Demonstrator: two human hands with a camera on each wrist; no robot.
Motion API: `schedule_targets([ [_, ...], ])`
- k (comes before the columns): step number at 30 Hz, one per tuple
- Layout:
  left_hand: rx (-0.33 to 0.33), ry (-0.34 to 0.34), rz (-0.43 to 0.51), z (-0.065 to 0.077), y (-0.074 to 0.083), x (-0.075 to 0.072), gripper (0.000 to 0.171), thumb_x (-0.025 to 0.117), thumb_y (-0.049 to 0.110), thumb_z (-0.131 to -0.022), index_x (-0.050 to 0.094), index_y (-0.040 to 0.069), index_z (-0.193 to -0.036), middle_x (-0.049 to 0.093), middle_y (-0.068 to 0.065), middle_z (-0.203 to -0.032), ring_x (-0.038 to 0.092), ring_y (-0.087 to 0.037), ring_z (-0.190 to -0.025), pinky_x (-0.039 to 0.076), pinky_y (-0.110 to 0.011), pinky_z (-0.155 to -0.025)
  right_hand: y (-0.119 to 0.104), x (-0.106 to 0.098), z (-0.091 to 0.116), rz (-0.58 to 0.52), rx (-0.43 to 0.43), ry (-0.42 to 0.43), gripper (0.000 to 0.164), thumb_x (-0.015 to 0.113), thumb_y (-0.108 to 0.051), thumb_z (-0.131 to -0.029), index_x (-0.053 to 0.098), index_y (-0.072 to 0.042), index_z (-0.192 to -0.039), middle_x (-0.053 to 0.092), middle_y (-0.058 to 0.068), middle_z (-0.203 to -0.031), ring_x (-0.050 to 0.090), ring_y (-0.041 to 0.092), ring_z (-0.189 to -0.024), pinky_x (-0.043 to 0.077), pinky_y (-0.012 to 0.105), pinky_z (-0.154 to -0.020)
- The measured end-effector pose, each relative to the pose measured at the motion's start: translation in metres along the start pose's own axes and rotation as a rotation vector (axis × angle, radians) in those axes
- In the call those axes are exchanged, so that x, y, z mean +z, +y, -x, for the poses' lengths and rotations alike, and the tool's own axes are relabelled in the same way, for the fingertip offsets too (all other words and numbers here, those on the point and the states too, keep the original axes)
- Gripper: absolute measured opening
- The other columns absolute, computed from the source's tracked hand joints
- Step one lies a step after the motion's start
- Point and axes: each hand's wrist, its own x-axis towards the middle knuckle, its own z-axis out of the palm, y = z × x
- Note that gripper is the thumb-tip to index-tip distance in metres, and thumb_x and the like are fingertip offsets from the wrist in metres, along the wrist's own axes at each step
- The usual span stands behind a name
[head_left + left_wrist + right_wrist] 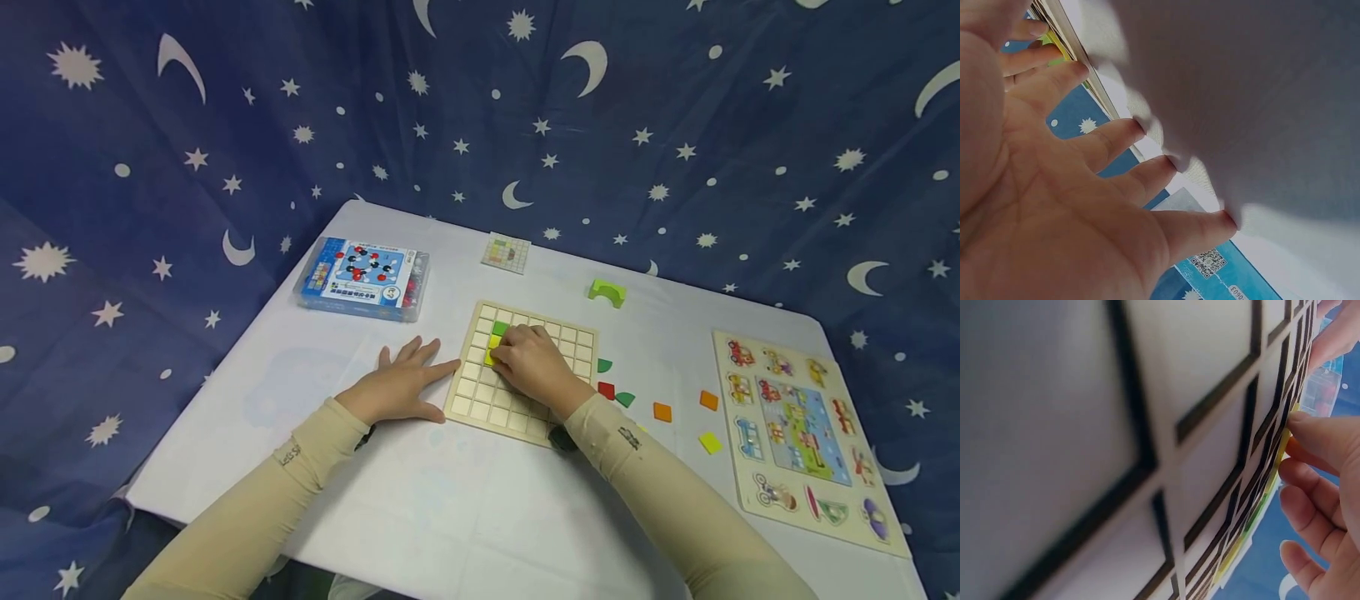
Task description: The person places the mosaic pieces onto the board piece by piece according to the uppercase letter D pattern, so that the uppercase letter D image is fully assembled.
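Observation:
A wooden grid board (468, 389) lies on the white table, with a green tile (500, 328) and yellow tiles (494, 342) in its upper left squares. My right hand (536, 362) is over the board, its bent fingers and thumb pinching a yellow tile (1287, 434) at the grid; the palm hides several squares. My left hand (401, 383) is flat on the table just left of the board, fingers spread, one fingertip right at the board's left edge. In the left wrist view, the fingertips (1225, 220) rest on the white cloth.
Loose red (606, 390), green (625, 400), orange (662, 412) and yellow pieces (710, 442) lie right of the board. Behind it are a small pattern card (506, 253) and a green arch block (607, 292). A boxed molecule set (363, 279) lies back left, a picture puzzle (806, 442) right.

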Motion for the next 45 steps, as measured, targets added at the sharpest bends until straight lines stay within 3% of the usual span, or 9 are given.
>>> schedule_targets([
  [6,-0.001,0.006,0.003,0.000,0.000,-0.003,0.084,0.066,0.059,-0.069,0.030,0.036,-0.141,0.017,-0.011,-0.152,0.008,-0.038,-0.139,0.013,-0.071,-0.098,-0.001,-0.002,0.003,0.047,-0.030,-0.008,0.015,0.065,-0.032,-0.083,0.070,-0.021,-0.092,0.060,-0.003,-0.091,0.053,0.015,-0.089,0.040,0.039,-0.089],
  [15,-0.004,0.005,0.013,-0.001,-0.002,0.005,0.085,0.068,0.059,-0.067,0.030,0.037,-0.140,0.017,-0.012,-0.152,0.009,-0.038,-0.139,0.012,-0.072,-0.097,0.015,-0.020,0.029,-0.049,0.025,0.068,0.023,0.069,-0.027,-0.080,0.070,-0.018,-0.100,0.061,0.000,-0.094,0.055,0.018,-0.090,0.039,0.043,-0.091],
  [21,-0.016,0.000,0.015,-0.001,-0.003,0.009,0.086,0.067,0.059,-0.067,0.030,0.036,-0.141,0.016,-0.011,-0.152,0.007,-0.038,-0.139,0.011,-0.072,-0.097,0.046,-0.035,0.078,-0.038,0.165,0.048,0.028,0.071,-0.025,-0.078,0.069,-0.016,-0.104,0.061,0.000,-0.097,0.055,0.020,-0.095,0.037,0.044,-0.092],
  [27,-0.005,0.002,0.010,-0.001,-0.003,0.010,0.086,0.066,0.061,-0.068,0.029,0.036,-0.141,0.015,-0.011,-0.152,0.007,-0.037,-0.139,0.011,-0.072,-0.097,0.077,-0.043,0.147,0.040,0.382,-0.022,0.033,0.074,-0.026,-0.074,0.068,-0.014,-0.104,0.062,0.005,-0.098,0.055,0.026,-0.097,0.034,0.051,-0.094],
  [34,0.001,0.006,0.013,0.001,-0.001,0.008,0.086,0.066,0.060,-0.068,0.029,0.036,-0.141,0.015,-0.012,-0.152,0.007,-0.038,-0.139,0.011,-0.072,-0.097,0.102,-0.051,0.220,0.086,0.553,-0.066,0.038,0.073,-0.030,-0.074,0.065,-0.011,-0.106,0.060,0.015,-0.104,0.051,0.036,-0.104,0.028,0.058,-0.092],
  [40,0.016,0.016,0.014,0.001,-0.001,0.005,0.085,0.065,0.060,-0.069,0.029,0.035,-0.141,0.015,-0.013,-0.152,0.008,-0.038,-0.139,0.011,-0.073,-0.097,0.100,-0.052,0.251,0.104,0.666,-0.091,0.034,0.070,-0.031,-0.076,0.065,-0.009,-0.101,0.060,0.018,-0.104,0.050,0.037,-0.101,0.026,0.061,-0.091],
  [45,0.016,0.020,0.013,0.001,-0.001,0.004,0.085,0.065,0.061,-0.068,0.029,0.036,-0.141,0.016,-0.012,-0.152,0.008,-0.038,-0.139,0.011,-0.073,-0.097,0.098,-0.051,0.262,0.113,0.676,-0.041,0.027,0.069,-0.026,-0.077,0.066,-0.008,-0.096,0.061,0.017,-0.097,0.052,0.038,-0.094,0.028,0.061,-0.087],
])
